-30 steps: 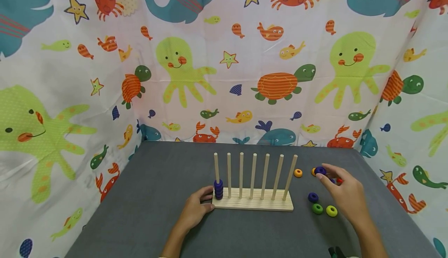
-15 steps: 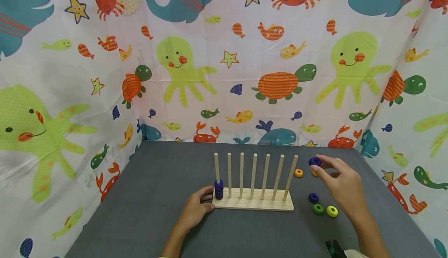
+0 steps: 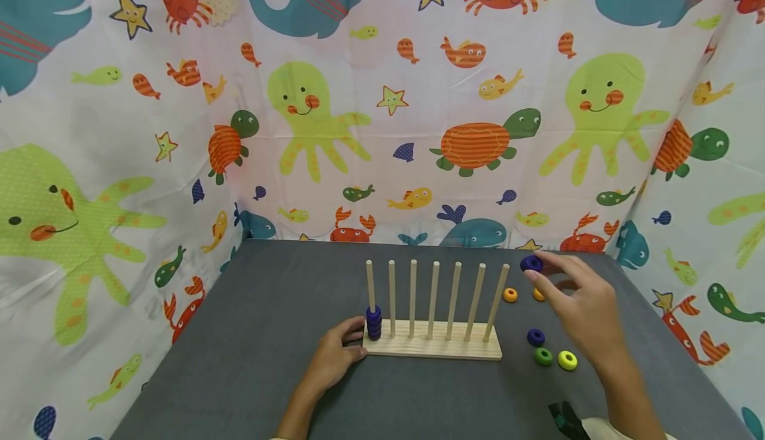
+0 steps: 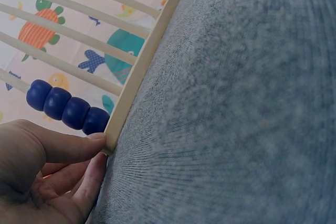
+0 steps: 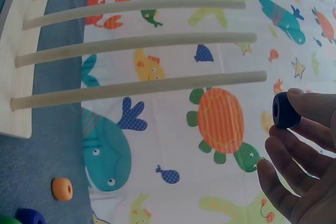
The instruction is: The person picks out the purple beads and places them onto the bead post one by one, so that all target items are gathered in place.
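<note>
The blue bead (image 3: pixel 531 264) held by the right hand (image 3: pixel 584 304) has just been raised and carried a little leftward, away from the orange bead (image 3: pixel 539 294) that lies partly covered behind the thumb. The pick-up can therefore be judged complete, though no peg has been reached: in the right wrist view the bead is seen in the air, clear of the peg tips. No change is shown in the stack of four blue beads (image 3: pixel 373 324), which is threaded on the leftmost peg (image 3: pixel 370 284), while the other six pegs are left bare. The hands are kept well apart. By the right one the bead is pinched between thumb and fingertips, its hole turned toward the pegs, the lower fingers loosely bent and not wrapped round it. By the left hand (image 3: pixel 335 354) the near end of the wooden base (image 3: pixel 433 347) is gripped, thumb on one side and fingers on the other, and the base is kept on the tabletop (image 3: pixel 239 347). To the right of the base, another orange bead (image 3: pixel 510 295), a loose blue bead (image 3: pixel 536 338), a green bead (image 3: pixel 543 357) and a yellow bead (image 3: pixel 568 360) are left lying.
</note>
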Action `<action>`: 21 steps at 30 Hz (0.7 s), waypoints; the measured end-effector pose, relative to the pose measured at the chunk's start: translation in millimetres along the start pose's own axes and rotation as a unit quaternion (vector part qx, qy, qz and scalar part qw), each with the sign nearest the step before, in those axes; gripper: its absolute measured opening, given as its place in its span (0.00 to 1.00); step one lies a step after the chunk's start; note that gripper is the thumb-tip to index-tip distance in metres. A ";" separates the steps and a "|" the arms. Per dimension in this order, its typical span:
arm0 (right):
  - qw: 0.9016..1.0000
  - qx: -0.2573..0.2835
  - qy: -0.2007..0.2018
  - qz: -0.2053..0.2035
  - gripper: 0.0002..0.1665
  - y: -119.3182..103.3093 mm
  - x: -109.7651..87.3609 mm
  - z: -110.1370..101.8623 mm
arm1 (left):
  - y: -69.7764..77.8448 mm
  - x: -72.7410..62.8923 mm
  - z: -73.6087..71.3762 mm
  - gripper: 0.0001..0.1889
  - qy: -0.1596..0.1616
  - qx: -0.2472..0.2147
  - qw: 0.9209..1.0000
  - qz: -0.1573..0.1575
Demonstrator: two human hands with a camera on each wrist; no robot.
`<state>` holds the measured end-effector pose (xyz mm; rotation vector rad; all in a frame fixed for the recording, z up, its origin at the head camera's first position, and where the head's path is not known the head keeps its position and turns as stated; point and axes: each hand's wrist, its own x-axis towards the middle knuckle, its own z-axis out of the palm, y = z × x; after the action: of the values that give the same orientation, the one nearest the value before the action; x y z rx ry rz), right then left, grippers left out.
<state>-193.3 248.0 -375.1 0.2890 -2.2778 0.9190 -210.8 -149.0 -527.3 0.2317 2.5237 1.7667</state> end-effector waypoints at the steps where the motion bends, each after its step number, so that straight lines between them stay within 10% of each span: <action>1: 1.000 0.002 0.000 -0.002 0.25 -2.8 1.1 -0.2 | 0.1 0.0 -0.1 0.33 0.000 -0.001 1.000 0.000; 21: 0.997 0.064 0.005 -0.043 0.27 -40.3 10.7 12.6 | 0.2 0.6 0.8 0.33 0.002 -0.002 1.000 -0.005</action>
<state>-190.6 210.4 -353.3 0.4333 -2.1841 1.0215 -211.3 -148.1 -527.4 0.2137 2.5189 1.7712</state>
